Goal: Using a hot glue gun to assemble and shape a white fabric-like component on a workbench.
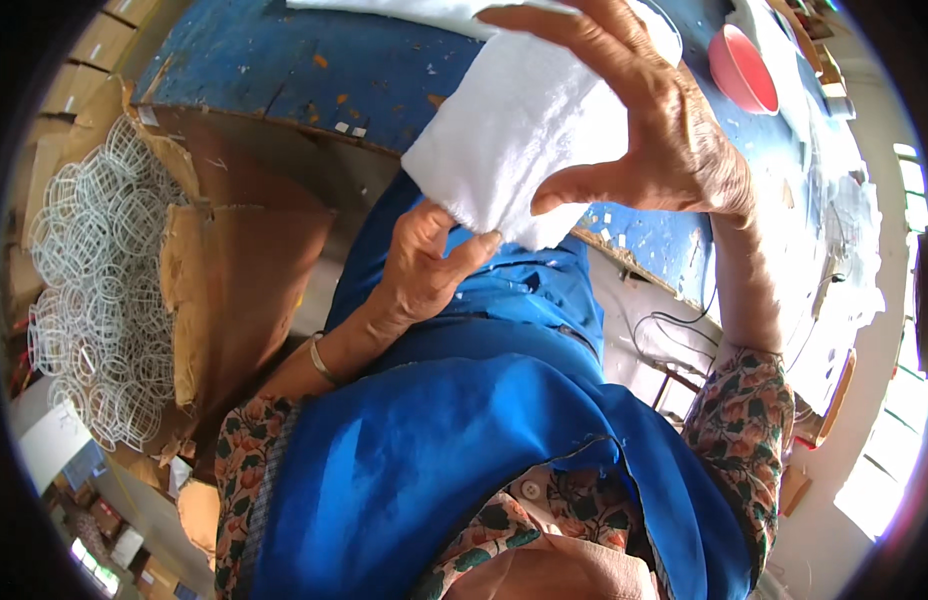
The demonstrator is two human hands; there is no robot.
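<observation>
Both my hands hold a thick white piece of soft padding [519, 125] just in front of a worn blue worktable [284, 60]. My right hand [654, 120] grips it from above and the right, fingers spread over its top and thumb pressed under it. My left hand [424, 265] pinches its lower corner from below. A metal bangle sits on my left wrist. A blue apron [454, 440] covers my lap under the hands.
A heap of white wire cage frames [94, 280] lies in torn cardboard boxes [234, 280] at the left. A pink bowl [742, 68] stands on the table's far right. Cables [674, 330] hang below the table edge. More white material lies at the right rim.
</observation>
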